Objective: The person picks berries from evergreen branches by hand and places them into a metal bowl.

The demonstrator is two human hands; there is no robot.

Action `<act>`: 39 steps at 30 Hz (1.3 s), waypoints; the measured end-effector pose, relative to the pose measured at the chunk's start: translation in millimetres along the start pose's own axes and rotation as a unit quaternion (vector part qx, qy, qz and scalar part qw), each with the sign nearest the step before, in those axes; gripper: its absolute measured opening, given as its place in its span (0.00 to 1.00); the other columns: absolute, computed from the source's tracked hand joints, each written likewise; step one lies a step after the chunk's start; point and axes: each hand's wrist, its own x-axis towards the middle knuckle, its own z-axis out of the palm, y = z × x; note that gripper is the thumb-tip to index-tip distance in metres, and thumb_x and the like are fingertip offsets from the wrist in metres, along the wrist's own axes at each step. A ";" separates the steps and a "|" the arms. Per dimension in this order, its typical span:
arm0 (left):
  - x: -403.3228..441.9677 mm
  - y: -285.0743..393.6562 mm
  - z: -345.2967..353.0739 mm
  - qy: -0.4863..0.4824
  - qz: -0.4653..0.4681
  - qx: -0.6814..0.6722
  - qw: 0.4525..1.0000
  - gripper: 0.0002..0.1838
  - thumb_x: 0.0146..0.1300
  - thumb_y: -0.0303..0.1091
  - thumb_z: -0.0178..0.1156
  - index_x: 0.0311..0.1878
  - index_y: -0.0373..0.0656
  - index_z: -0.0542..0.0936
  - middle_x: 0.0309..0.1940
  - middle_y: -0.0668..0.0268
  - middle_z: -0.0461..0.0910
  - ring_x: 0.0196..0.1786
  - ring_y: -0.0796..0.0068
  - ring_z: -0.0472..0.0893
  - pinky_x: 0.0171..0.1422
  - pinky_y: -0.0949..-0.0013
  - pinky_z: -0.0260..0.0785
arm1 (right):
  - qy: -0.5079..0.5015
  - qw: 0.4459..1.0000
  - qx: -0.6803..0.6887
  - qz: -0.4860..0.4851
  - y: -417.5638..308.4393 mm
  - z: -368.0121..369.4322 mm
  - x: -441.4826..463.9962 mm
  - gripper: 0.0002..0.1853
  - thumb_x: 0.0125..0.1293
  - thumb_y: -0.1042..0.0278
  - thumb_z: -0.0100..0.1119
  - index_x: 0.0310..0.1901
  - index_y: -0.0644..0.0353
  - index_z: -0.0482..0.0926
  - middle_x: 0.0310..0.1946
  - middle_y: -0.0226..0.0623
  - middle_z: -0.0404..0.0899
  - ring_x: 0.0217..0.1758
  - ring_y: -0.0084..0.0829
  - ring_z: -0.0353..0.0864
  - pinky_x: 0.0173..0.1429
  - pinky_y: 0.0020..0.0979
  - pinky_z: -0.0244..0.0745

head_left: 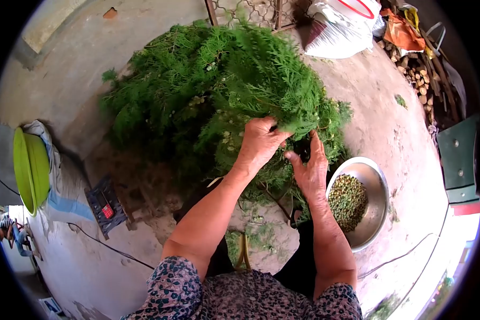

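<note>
My left hand (260,143) is closed, thumb and fingers pinched on a leafy evergreen branch (282,90) with flat, feathery sprays. Just to its right, my right hand (310,169) reaches up into the same foliage with thumb and forefinger apart; its fingertips are partly hidden by leaves. Nothing shows in its grasp. Behind and left of both hands lies a large heap of cut evergreen branches (165,85), with small pale green cones among the leaves. Beside my right forearm, a metal bowl (377,200) holds many small green-brown cones (348,202).
To the left are a lime-green basin (31,170), a pale sack (64,186) and a dark plastic crate or stool (104,205) with a red object on it. A white sack (338,34) and stacked firewood (416,80) stand at upper right. Cables cross the concrete floor.
</note>
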 end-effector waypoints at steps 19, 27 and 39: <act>-1.0 22.9 -42.9 0.148 -0.100 -0.075 0.981 0.04 0.54 0.28 0.59 0.32 0.38 0.79 0.17 0.68 0.75 0.11 0.90 0.61 0.12 0.84 0.47 | 0.000 0.785 0.548 0.289 26.7 -14.9 15.6 0.13 0.51 0.66 0.66 0.23 0.52 0.68 0.25 0.22 0.70 0.34 0.22 0.66 0.41 0.26 0.63; -3.2 5.9 -34.8 -0.018 -0.157 0.096 0.983 0.08 0.54 0.31 0.59 0.32 0.35 0.80 0.17 0.69 0.73 0.19 0.84 0.69 0.20 0.78 0.55 | 0.016 0.758 0.586 0.285 29.9 -25.0 11.8 0.17 0.51 0.72 0.65 0.39 0.55 0.67 0.34 0.33 0.74 0.35 0.25 0.74 0.38 0.27 0.72; 4.6 18.4 -21.2 0.164 0.110 0.094 0.976 0.04 0.55 0.24 0.59 0.34 0.37 0.78 0.22 0.71 0.76 0.25 0.88 0.69 0.28 0.81 0.62 | -0.006 0.753 0.617 0.228 52.4 -16.3 9.5 0.11 0.53 0.74 0.61 0.32 0.54 0.67 0.27 0.23 0.69 0.32 0.20 0.69 0.41 0.20 0.65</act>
